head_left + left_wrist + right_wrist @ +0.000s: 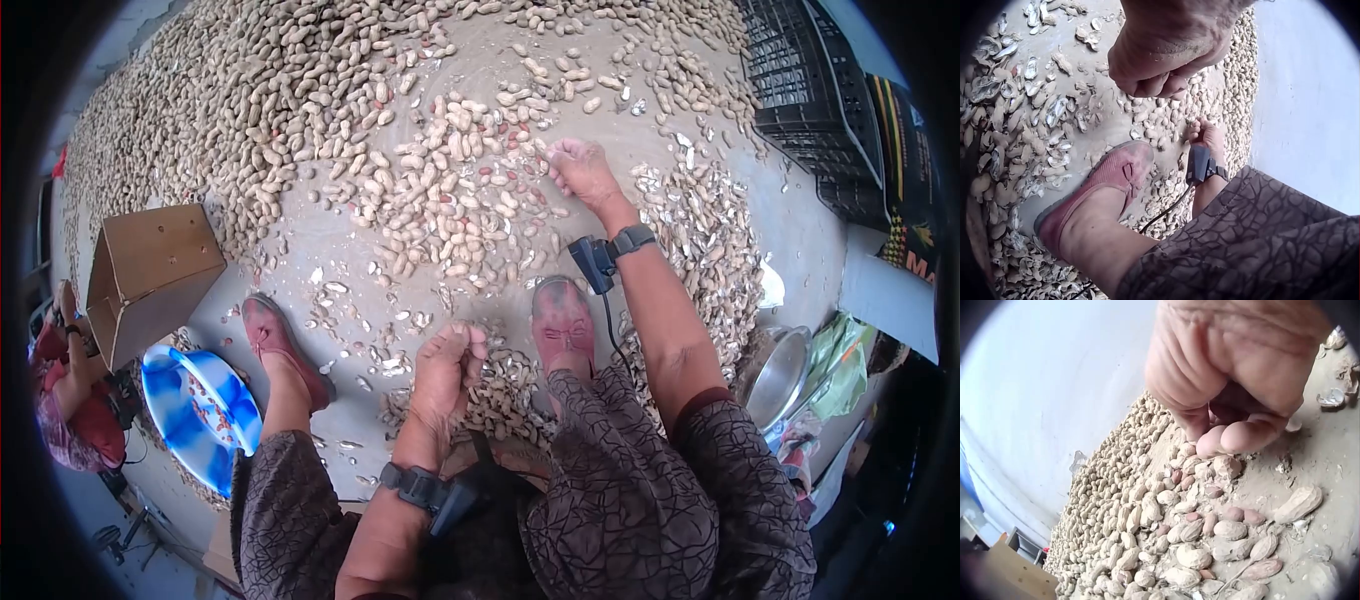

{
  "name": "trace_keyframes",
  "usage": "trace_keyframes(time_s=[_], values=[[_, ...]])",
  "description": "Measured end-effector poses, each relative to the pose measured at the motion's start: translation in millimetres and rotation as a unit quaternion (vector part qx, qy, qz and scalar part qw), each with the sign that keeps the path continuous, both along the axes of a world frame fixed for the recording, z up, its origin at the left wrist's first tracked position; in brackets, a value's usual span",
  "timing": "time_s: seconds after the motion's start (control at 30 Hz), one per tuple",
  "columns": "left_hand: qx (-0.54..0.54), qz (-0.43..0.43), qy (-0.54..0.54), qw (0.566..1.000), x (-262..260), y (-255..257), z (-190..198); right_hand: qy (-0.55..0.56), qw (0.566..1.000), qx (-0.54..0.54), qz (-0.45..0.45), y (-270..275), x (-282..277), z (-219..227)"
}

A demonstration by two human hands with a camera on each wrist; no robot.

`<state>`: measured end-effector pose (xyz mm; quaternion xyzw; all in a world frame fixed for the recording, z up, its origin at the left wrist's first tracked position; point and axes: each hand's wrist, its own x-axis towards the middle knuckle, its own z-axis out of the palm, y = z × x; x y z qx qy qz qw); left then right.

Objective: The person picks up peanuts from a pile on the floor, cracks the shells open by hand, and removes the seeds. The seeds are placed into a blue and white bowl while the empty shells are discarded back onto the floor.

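Observation:
My right hand (582,170) reaches out over a loose scatter of peanuts (460,190) on the floor. Its thumb and fingers are drawn together in a pinch, and in the right wrist view a pale peanut (1227,465) shows right at the fingertips (1240,436). Reddish kernels (1234,514) lie among the whole nuts below. Back toward my body, the left hand (445,370) hovers over a heap of split shells (500,400), its fingers curled in. The left wrist view shows that hand (1169,53) from its outer side; the inside of the palm is hidden.
A large peanut pile (280,90) fills the far left. More shells (705,240) lie beside my right arm. Left stand a cardboard box (160,265) and a blue-white basin (170,385) with kernels; right, black crates (800,75) and a metal bowl (785,375). Another person (80,410) sits far left.

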<state>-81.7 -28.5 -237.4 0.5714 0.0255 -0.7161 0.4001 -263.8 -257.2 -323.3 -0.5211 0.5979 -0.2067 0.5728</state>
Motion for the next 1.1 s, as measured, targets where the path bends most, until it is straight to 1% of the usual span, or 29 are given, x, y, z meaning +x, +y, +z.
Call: trace_keyframes(time_s=[0.03, 0.07, 0.1, 0.13, 0.17, 0.23, 0.27, 0.33, 0.47, 0.53, 0.57, 0.6, 0.63, 0.67, 0.7, 0.73, 0.77, 0.83, 0.87, 0.9, 0.93, 0.97, 1.0, 1.03, 1.07, 1.1], values=[[0.004, -0.005, -0.004, 1.0, 0.2, 0.2, 0.4, 0.095, 0.992, -0.073, 0.043, -1.4, 3.7, -3.1], [0.004, -0.005, -0.004, 1.0, 0.6, 0.6, 0.1, 0.095, 0.992, -0.073, 0.043, -1.6, 7.0, -7.1], [0.001, -0.005, -0.002, 1.0, 0.9, 1.2, -0.8, 0.176, 0.972, -0.145, 0.061, -1.0, 11.0, -9.5], [-0.002, -0.005, 0.0, 1.0, 1.3, 1.3, -1.4, 0.256, 0.939, -0.216, 0.078, -0.9, 14.0, -11.5], [-0.002, -0.004, 0.0, 1.0, 1.5, 1.2, -1.7, 0.256, 0.939, -0.216, 0.078, -1.7, 15.3, -12.9], [0.0, -0.005, -0.006, 1.0, 1.2, 2.1, -2.1, 0.347, 0.88, -0.279, 0.165, -1.5, 20.7, -4.5], [0.001, -0.005, -0.005, 1.0, 0.7, 2.3, -2.1, 0.348, 0.88, -0.278, 0.166, -0.9, 23.7, -3.1], [0.0, -0.008, -0.013, 1.0, -0.3, 1.0, -1.4, 0.404, 0.835, -0.294, 0.231, -0.5, 28.2, -0.9], [0.008, -0.006, -0.017, 1.0, -1.2, 0.9, 0.3, 0.391, 0.843, -0.278, 0.241, 4.2, 29.6, 0.5], [0.004, -0.011, -0.023, 1.0, -1.1, 1.5, -0.3, 0.372, 0.864, -0.291, 0.173, 6.7, 25.7, -4.2], [0.005, -0.01, -0.023, 1.0, -1.1, 1.5, -0.1, 0.372, 0.864, -0.29, 0.174, 4.6, 19.2, -6.7], [0.004, -0.007, -0.021, 1.0, -1.1, 1.2, 0.4, 0.201, 0.967, -0.135, 0.079, -0.4, 8.7, -9.1], [0.003, -0.004, -0.019, 1.0, -1.0, 1.1, 1.0, 0.015, 0.999, 0.03, -0.022, -3.5, 0.2, -8.7], [0.003, -0.003, -0.019, 1.0, -0.9, 0.9, 1.4, 0.015, 0.999, 0.03, -0.021, -3.0, -8.2, -9.1], [0.003, -0.004, -0.019, 1.0, -1.2, 0.7, 1.7, -0.155, 0.98, 0.1, -0.075, -0.5, -15.0, -6.1], [0.004, -0.005, -0.017, 1.0, -1.9, 0.6, 1.8, -0.319, 0.924, 0.165, -0.128, 1.7, -19.3, -4.7], [0.004, -0.006, -0.017, 1.0, -2.5, 0.8, 1.3, -0.319, 0.924, 0.166, -0.129, 2.5, -20.6, -4.7], [0.008, -0.008, -0.017, 1.0, -2.8, 1.2, 0.0, -0.217, 0.962, 0.137, -0.096, 3.7, -16.6, -0.4], [0.008, -0.009, -0.018, 1.0, -3.1, 1.3, 0.1, -0.217, 0.962, 0.137, -0.096, 4.4, -11.9, -1.6], [0.007, -0.008, -0.018, 1.0, -3.3, 1.3, 0.2, -0.072, 0.996, 0.057, -0.009, 4.9, -5.0, -3.7], [0.007, -0.007, -0.019, 1.0, -3.4, 1.1, 0.3, 0.076, 0.994, -0.026, 0.078, 5.0, 1.7, -6.3], [0.007, -0.007, -0.019, 1.0, -3.5, 0.7, 0.6, 0.075, 0.994, -0.026, 0.079, 5.2, 7.1, -12.6], [0.009, -0.006, -0.021, 1.0, -3.4, 0.3, 1.1, 0.147, 0.98, -0.086, 0.105, 6.5, 14.4, -16.9], [0.011, -0.005, -0.022, 1.0, -3.1, 0.1, 1.5, 0.217, 0.956, -0.145, 0.13, 7.5, 20.0, -20.4], [0.011, -0.004, -0.022, 1.0, -2.8, 0.1, 1.6, 0.216, 0.957, -0.145, 0.131, 8.5, 22.0, -22.4], [0.008, -0.003, -0.02, 1.0, -2.7, 0.0, 1.6, 0.272, 0.925, -0.208, 0.165, 10.4, 26.0, -12.4]])
